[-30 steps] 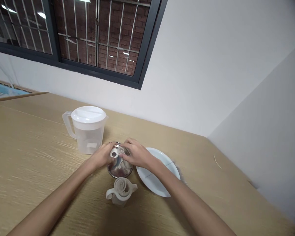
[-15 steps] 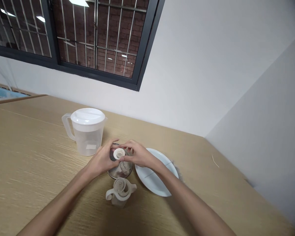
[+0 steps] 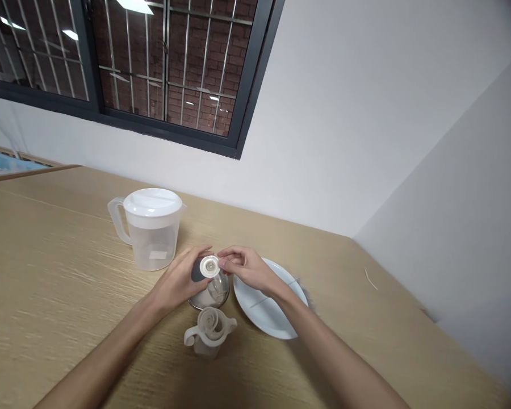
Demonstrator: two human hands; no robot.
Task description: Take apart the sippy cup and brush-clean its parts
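Note:
A small white round cap [image 3: 210, 266] with a ringed centre is held up between my hands. My left hand [image 3: 183, 277] curves around its left side, fingers above and thumb below. At its right edge, my right hand [image 3: 243, 267] pinches the rim with thumb and fingertips. Below them lies a round metal dish [image 3: 200, 299], partly covered by my left hand, with a clear rounded piece [image 3: 217, 289] in it. Nearer to me stands a small translucent jug [image 3: 208, 343] with a handle and spout; a round piece shows in its top.
A lidded white plastic pitcher [image 3: 151, 238] stands behind my left hand. To the right, a white plate [image 3: 264, 321] carries a thin stick [image 3: 262, 302], under my right forearm. A short pale strip [image 3: 370, 279] lies farther right on the wooden table [image 3: 68, 272]. Walls border the table behind and right.
The cap has shifted slightly right and tilted, showing more of its ringed face. My right hand has moved a little right, its fingers drawn back to the cap's right edge.

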